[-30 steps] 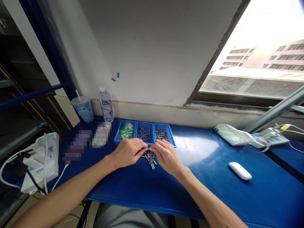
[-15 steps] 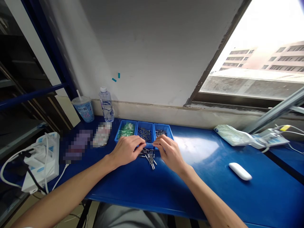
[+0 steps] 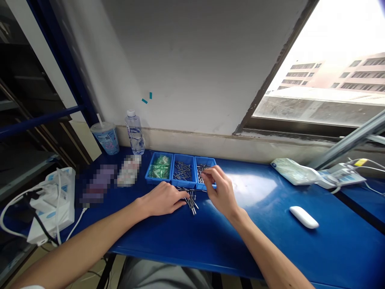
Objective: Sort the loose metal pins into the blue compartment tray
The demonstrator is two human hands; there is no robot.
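Three blue bins stand joined in a row. Small slim metal rods lie in the middle bin [image 3: 184, 185] and more small metal parts in the right bin [image 3: 205, 161]. The left bin [image 3: 147, 176] holds green-and-clear small packets [image 3: 161, 166]. In front of the bins is a loose pile of metal rods [image 3: 192, 206]. My left hand [image 3: 164, 199] reaches over this pile's left side, thumb and forefinger apart at the rods. Above the right bin is my right hand [image 3: 221, 186], its fingertips pinched together; whatever is between them is too small to make out.
A water bottle [image 3: 135, 134] and a lidded cup [image 3: 106, 138] stand at the back left. Power strips with cables [image 3: 55, 204] lie at the left edge. On the right are a white case [image 3: 303, 217], a plastic packet [image 3: 294, 171] and a metal bar [image 3: 345, 140].
My hands were together in front of the bins and have parted. The left came down to the rod pile; the right moved right and up over the right bin.
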